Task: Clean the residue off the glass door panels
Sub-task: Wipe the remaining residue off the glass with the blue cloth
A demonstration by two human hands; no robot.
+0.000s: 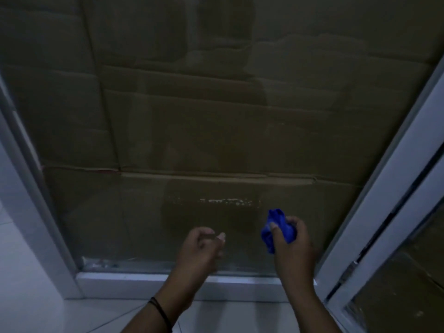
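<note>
1. Glass door panel (216, 131) fills most of the view, set in a pale frame (149, 277), with brown cardboard (240, 150) showing behind it.
2. Residue (228, 202) shows as a whitish, flaky streak low on the glass, just above and between the two hands.
3. Right hand (292, 246) grips a crumpled blue cloth (278, 230), fingers curled round the wad, held just to the right of the streak.
4. Left hand (200, 246) is near the glass below the streak, fingers loosely curled and holding nothing that I can make out; the view does not show whether a fingertip touches the pane.
5. Judged step: bring the cloth onto the streak and rub it off.
6. Doing it well likely means pressing a firm, folded face of the cloth flat on the glass, working along the streak from one end to the other, and turning to a fresh patch so loosened bits are not smeared.
7. Stubborn flakes may need lifting with a fingernail of the free hand first.
8. Dim light hides thin film, so checking from an angle seems wise.
</note>
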